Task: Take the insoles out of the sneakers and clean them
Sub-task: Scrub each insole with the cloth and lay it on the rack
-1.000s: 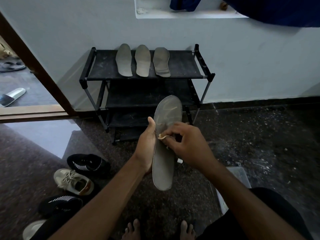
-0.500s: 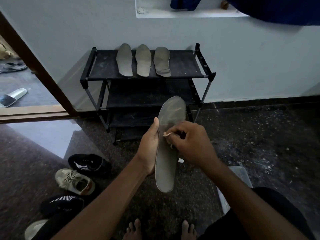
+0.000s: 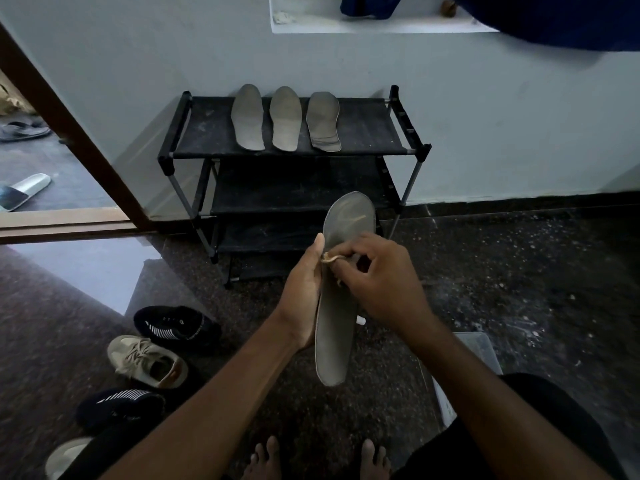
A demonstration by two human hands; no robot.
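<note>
My left hand (image 3: 303, 292) holds a grey insole (image 3: 337, 327) upright by its left edge, toe end up. My right hand (image 3: 382, 282) pinches a small tan cloth (image 3: 329, 258) and presses it against the insole's middle. Three more grey insoles (image 3: 285, 117) lie side by side on the top shelf of a black shoe rack (image 3: 367, 133). On the floor at the left sit two black striped sneakers (image 3: 175, 325) (image 3: 119, 407) and a beige sneaker (image 3: 147, 362) between them.
A translucent plastic container (image 3: 479, 348) stands on the dark speckled floor by my right forearm. A doorway with a brown frame (image 3: 69, 133) opens at the left, with a slide sandal (image 3: 24, 190) beyond it. My bare feet (image 3: 315, 459) show at the bottom.
My right hand with the cloth has slid up the insole toward the toe end. The left hand still holds the insole, tilted slightly more to the right.
</note>
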